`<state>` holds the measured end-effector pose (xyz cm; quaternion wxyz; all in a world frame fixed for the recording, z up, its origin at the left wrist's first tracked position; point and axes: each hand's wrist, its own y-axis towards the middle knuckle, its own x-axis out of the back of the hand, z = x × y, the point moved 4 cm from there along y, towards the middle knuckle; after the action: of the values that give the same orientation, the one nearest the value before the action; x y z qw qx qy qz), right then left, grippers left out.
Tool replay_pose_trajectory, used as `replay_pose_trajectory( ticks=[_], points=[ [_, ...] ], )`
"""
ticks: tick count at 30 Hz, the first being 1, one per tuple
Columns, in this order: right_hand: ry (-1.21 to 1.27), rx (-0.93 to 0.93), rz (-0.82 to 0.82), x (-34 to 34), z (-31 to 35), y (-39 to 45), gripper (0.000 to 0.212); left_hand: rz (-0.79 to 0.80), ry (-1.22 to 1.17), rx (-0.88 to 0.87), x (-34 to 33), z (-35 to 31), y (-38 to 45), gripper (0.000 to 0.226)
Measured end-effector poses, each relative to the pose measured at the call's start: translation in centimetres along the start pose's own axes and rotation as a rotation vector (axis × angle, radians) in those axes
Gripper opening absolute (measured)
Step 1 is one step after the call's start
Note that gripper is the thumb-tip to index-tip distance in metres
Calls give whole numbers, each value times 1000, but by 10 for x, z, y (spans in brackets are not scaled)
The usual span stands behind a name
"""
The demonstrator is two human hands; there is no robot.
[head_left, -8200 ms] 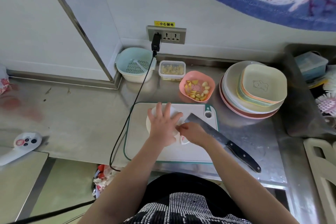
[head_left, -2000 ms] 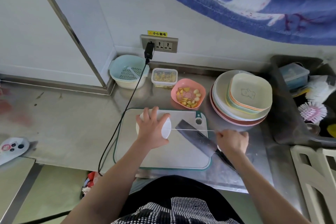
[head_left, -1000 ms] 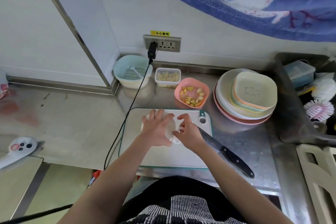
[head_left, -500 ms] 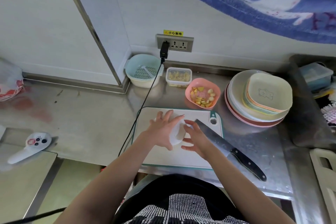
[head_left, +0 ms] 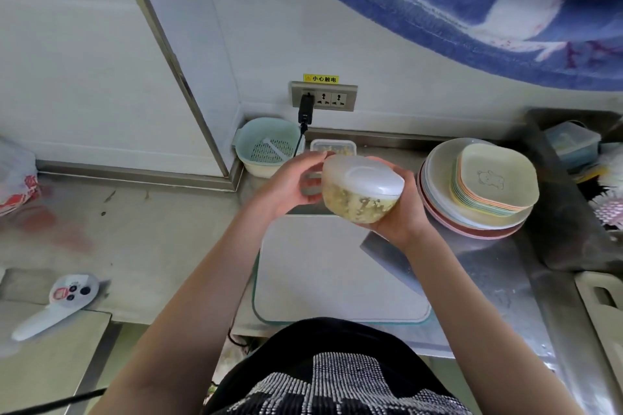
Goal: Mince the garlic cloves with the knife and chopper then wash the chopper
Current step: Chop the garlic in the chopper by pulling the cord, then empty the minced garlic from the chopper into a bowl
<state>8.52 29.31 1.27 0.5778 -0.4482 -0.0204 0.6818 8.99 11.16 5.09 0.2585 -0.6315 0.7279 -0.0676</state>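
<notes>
From the head camera you look down on a steel counter (head_left: 141, 222) crowded along the back: a teal colander basket (head_left: 268, 146) in the corner, a small clear container (head_left: 333, 147) partly hidden behind your hands, a stack of plates (head_left: 478, 192) to your right, and a black cable (head_left: 305, 118) running from the wall socket (head_left: 323, 96) down past your left hand. You hold the chopper (head_left: 362, 192) raised above the far edge of the cutting board (head_left: 323, 269), tilted so its white lid faces up and toward you, minced garlic (head_left: 357, 205) showing through the clear bowl. Your right hand (head_left: 403, 209) cups and grips it from underneath; your left hand (head_left: 291, 184) curls its fingers against its left side. The knife (head_left: 387, 263) lies on the board's right edge, blade angled toward the far left, mostly hidden under your right forearm. A white handheld device (head_left: 59, 303) lies far left, well apart.
</notes>
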Motion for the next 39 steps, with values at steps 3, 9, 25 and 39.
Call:
replay_pose_trajectory(
  ticks=[3,9,25,39],
  points=[
    [8,31,31,-14,6,-10,67,56,21,-30,-6,-5,1,18],
    [77,-49,106,-18,-1,-5,69,81,40,-71,-4,-8,5,40],
    [-248,-23,-129,11,-45,22,54,-28,167,255,24,54,6,34],
    [-930,17,-213,28,-93,25,55,-170,305,296,49,108,12,65]
  ],
)
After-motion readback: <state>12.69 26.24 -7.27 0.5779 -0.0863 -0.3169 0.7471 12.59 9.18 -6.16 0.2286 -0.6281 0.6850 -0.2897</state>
